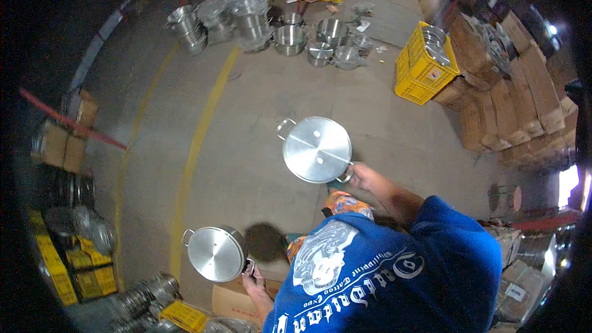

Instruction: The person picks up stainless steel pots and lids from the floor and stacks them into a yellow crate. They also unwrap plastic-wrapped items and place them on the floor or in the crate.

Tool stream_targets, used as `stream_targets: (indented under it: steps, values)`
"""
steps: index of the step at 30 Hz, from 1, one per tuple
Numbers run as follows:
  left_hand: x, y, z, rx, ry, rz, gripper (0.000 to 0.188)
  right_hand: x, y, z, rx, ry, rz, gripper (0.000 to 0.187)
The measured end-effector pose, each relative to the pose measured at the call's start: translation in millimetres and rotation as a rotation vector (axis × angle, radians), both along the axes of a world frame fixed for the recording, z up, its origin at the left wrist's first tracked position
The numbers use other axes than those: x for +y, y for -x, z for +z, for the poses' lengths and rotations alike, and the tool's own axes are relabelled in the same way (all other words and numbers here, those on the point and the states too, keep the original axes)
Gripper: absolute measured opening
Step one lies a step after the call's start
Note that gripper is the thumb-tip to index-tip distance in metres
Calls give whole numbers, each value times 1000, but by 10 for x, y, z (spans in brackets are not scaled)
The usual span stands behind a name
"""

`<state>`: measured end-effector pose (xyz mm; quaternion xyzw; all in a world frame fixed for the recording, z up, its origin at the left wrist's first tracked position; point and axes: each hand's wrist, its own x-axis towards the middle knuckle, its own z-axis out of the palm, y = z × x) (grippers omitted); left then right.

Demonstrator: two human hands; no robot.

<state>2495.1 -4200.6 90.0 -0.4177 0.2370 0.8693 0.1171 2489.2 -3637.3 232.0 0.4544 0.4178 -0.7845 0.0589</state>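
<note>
My left hand (pixel 254 280) is closed around one loop handle of a shiny steel pot (pixel 214 254), held out at the lower left. The pot's flat round face is toward me, part of its side wall shows, and its other handle points away to the left. Ahead of my body, my right hand (pixel 362 176) grips a loop handle of a second steel pot (pixel 317 149). Its bright round face carries two small glints; its far handle sticks out at the upper left. The two pots are apart. Whether the round faces are bases or insides, I cannot tell.
Steel pots (pixel 290 40), some plastic-wrapped, stand on the far floor. A yellow crate (pixel 425 68) holding round metal pieces stands far right beside stacked cardboard boxes (pixel 505 111). Yellow lines (pixel 209 108) cross the floor. More pots (pixel 139 299) and a yellow crate (pixel 185 314) lie near left.
</note>
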Motion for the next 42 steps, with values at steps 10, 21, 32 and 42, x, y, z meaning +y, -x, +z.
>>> stream_targets:
  steps: [10, 21, 32, 42]
  values:
    - [1605, -280, 1659, -135, 147, -81, 21, 1489, -2146, 468, -54, 47, -140, 6]
    - [4487, 1528, 1749, -86, 123, -566, 23, 2969, -1196, 279, -101, 139, -382, 14]
    - [7184, 3915, 792, -25, 38, -914, 24, 4666, 435, -3, -90, 222, -724, 7]
    - [8402, 5717, -131, -119, 95, -879, 29, 5704, 1906, -1092, -254, 337, -858, 4]
